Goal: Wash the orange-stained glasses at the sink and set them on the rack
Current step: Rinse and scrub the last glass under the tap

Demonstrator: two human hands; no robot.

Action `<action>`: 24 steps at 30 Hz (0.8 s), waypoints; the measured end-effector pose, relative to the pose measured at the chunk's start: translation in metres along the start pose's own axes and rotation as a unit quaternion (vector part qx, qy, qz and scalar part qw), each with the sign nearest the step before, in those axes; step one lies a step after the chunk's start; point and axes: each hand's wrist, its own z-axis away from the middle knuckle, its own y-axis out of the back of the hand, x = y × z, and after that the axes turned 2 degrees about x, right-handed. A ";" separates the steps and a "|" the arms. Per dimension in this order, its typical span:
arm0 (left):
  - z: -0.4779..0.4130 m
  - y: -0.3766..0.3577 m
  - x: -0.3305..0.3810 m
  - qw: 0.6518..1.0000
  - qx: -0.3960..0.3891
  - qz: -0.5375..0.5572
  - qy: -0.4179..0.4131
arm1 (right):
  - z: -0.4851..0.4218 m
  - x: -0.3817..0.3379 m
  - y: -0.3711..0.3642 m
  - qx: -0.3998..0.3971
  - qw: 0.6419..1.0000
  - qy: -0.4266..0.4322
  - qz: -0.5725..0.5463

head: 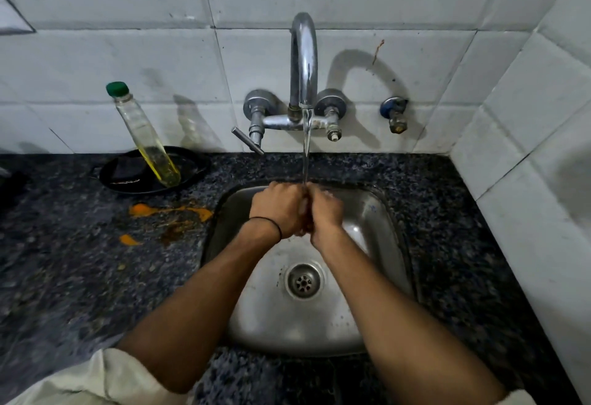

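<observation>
Orange-stained glasses do not show anywhere in the head view, and no rack shows either. So I cannot tell which way a glass lies from the fingers, which way it points, or how its long side runs.

Both hands are over the shiny steel sink (377, 212), right under the thin water stream (306, 148) from the curved silver tap (303, 62). The left hand (281, 209) and the right hand (324, 212) press together side by side, and their fingers curl in. I cannot tell if they hold something small between them.

An orange spill (140, 209) sits on the dark speckled stone bench (80, 276), left of the sink, so it is nearer the left hand. My guess is that any glass must come from outside the view, and the hands must part first.
</observation>
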 end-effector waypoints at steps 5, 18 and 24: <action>-0.002 0.019 -0.016 0.974 -0.187 0.116 0.052 | -0.021 0.020 0.013 -0.110 0.984 -0.127 -0.066; 0.031 -0.028 -0.023 0.605 -0.261 0.708 0.254 | -0.019 -0.026 -0.008 -0.218 0.901 0.190 0.322; 0.008 -0.056 0.012 0.857 0.036 0.440 0.264 | -0.003 -0.033 -0.015 0.005 0.771 0.288 0.568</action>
